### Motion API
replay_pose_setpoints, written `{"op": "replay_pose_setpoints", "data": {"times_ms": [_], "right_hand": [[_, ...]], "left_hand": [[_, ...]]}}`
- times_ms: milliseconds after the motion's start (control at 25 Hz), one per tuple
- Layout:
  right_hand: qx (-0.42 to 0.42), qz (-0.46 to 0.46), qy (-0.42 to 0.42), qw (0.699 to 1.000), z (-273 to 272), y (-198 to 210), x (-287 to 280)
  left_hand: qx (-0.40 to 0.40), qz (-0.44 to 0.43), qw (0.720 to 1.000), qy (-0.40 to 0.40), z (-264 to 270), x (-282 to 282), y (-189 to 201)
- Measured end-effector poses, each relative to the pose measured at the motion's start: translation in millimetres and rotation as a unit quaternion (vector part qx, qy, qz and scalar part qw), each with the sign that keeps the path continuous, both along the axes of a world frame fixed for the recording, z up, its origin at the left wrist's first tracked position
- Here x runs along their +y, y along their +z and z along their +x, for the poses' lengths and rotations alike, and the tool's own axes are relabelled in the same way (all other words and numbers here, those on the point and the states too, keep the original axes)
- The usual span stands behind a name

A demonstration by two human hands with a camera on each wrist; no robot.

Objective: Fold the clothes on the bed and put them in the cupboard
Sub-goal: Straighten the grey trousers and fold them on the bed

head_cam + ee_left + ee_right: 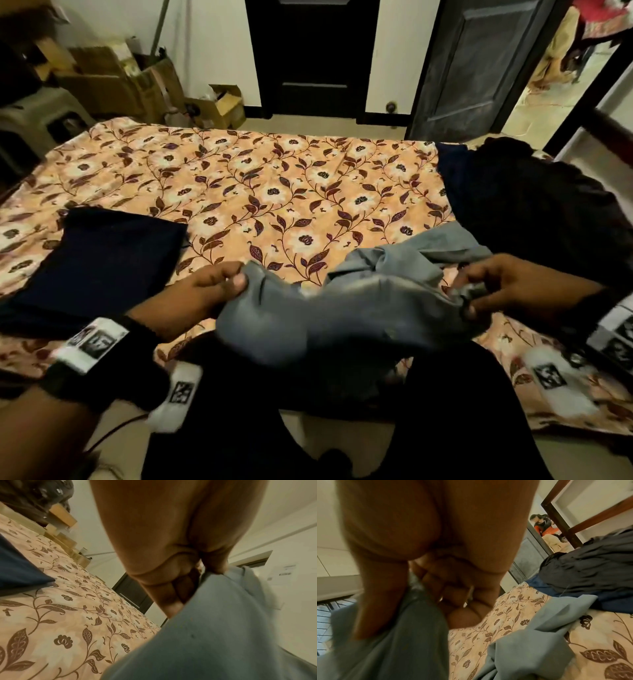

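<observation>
Both hands hold the grey garment [346, 308] up over the near edge of the bed [274, 192]: the left hand [202, 291] pinches one end between thumb and curled fingers, and the right hand [507, 284] pinches a bunched bit of the other end. The far part of the garment trails onto the bed toward the dark pile [534, 205] at the right, while a folded dark piece [102, 253] lies flat at the left. Likely trouble: the garment is twisted and knotted in the middle, so a fold made from here would come out lumpy. The right grip looks to be on a small wad rather than a clean hem, which could slip when the cloth is shaken out. The trailing end could also drag the dark pile. No brand or label shows on any garment. The wristbands [92, 339] carry black-and-white marker squares, but no readable writing. The cupboard is not clearly in view.
</observation>
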State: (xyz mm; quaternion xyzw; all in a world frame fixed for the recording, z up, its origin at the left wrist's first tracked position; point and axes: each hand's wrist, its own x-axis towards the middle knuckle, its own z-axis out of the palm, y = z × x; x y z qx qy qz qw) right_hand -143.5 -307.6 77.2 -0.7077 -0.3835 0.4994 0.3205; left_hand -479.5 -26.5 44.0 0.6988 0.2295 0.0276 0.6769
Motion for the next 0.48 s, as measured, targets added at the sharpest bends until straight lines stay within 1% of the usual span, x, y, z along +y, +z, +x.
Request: {"op": "replay_pose_setpoints", "data": {"times_ms": [40,120,160,200,240,280,320,360,400,440,480], "right_hand": [[0.048,-0.045,0.049,0.997,3,1,-8],[0.078,-0.124,0.148,0.978,8,4,-9],[0.068,-0.144,0.181,0.97,11,9,0],[0.043,-0.143,0.183,0.972,17,18,15],[-0.003,-0.106,0.139,0.985,32,27,35],[-0.052,-0.024,0.047,0.997,51,37,57],[-0.082,0.088,-0.084,0.989,76,45,81],[-0.088,0.183,-0.213,0.956,98,50,103],[-0.098,0.229,-0.29,0.924,117,51,124],[-0.124,0.23,-0.319,0.911,130,41,140],[-0.167,0.188,-0.302,0.92,131,23,155]], "left_hand": [[0.036,-0.033,0.997,-0.056,-6,-4,3],[0.114,-0.04,0.972,-0.202,-1,-7,4],[0.123,-0.009,0.962,-0.243,11,-5,7],[0.111,0.026,0.964,-0.238,32,0,15],[0.086,0.063,0.979,-0.176,57,14,23],[0.038,0.083,0.993,-0.071,85,33,34],[-0.034,0.077,0.995,0.058,114,60,44],[-0.106,0.059,0.978,0.173,142,86,55],[-0.139,0.037,0.955,0.26,166,112,56],[-0.131,0.027,0.941,0.311,185,130,46],[-0.073,0.036,0.941,0.328,199,136,25]]}}
